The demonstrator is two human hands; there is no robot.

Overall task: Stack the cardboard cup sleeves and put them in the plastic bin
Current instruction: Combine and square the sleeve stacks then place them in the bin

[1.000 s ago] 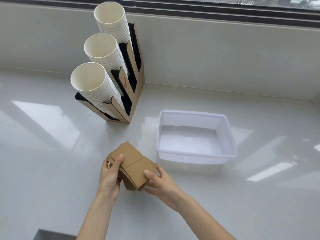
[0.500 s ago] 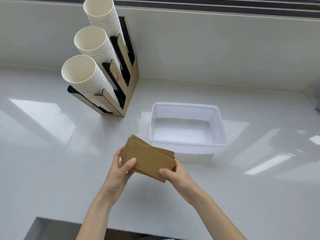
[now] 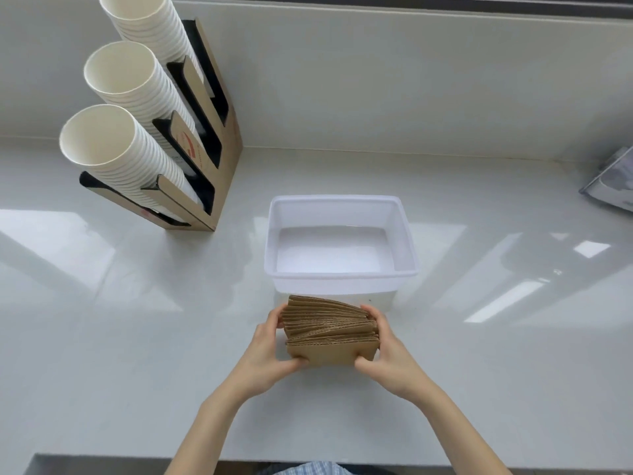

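A stack of brown cardboard cup sleeves [image 3: 330, 329] stands on edge, pressed together between both hands just in front of the plastic bin. My left hand [image 3: 265, 354] grips the stack's left end, thumb under the front sleeve. My right hand [image 3: 385, 354] grips the right end the same way. The sleeves fan slightly at the top edges. The translucent white plastic bin [image 3: 404, 234] sits behind the stack and has nothing in it.
A cardboard cup dispenser [image 3: 219, 159] holding three slanted stacks of white paper cups [image 3: 113, 145] stands at the back left. A grey object [image 3: 613, 183] lies at the right edge. The white counter [image 3: 102, 320] ends in a front edge below my arms.
The sleeves went from lying flat and askew in my hands to standing on edge, squared up. Both hands and the stack moved right, up to the bin's front wall.
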